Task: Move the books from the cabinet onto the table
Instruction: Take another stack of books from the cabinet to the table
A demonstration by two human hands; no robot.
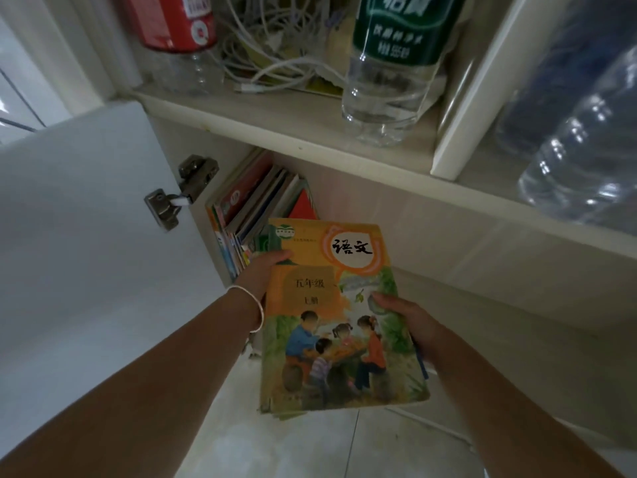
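A small stack of books (pixel 331 305), topped by an orange and green textbook with children on its cover, hangs level in front of the low cabinet. My left hand (pixel 265 270) grips the stack's left edge, thumb on the cover. My right hand (pixel 403 319) holds the right edge, thumb on top and fingers hidden below. Several more books (pixel 255 198) stand upright in the lower cabinet compartment behind the stack. The table is out of view.
The white cabinet door (pixel 86 219) stands open at left, its metal hinge (pixel 182 191) showing. On the shelf (pixel 293 122) above are a green-labelled water bottle (pixel 389 70), a red-labelled bottle (pixel 179 32), tangled white cables (pixel 275 46) and more bottles (pixel 582 132) at right. Pale floor tiles (pixel 344 446) lie below.
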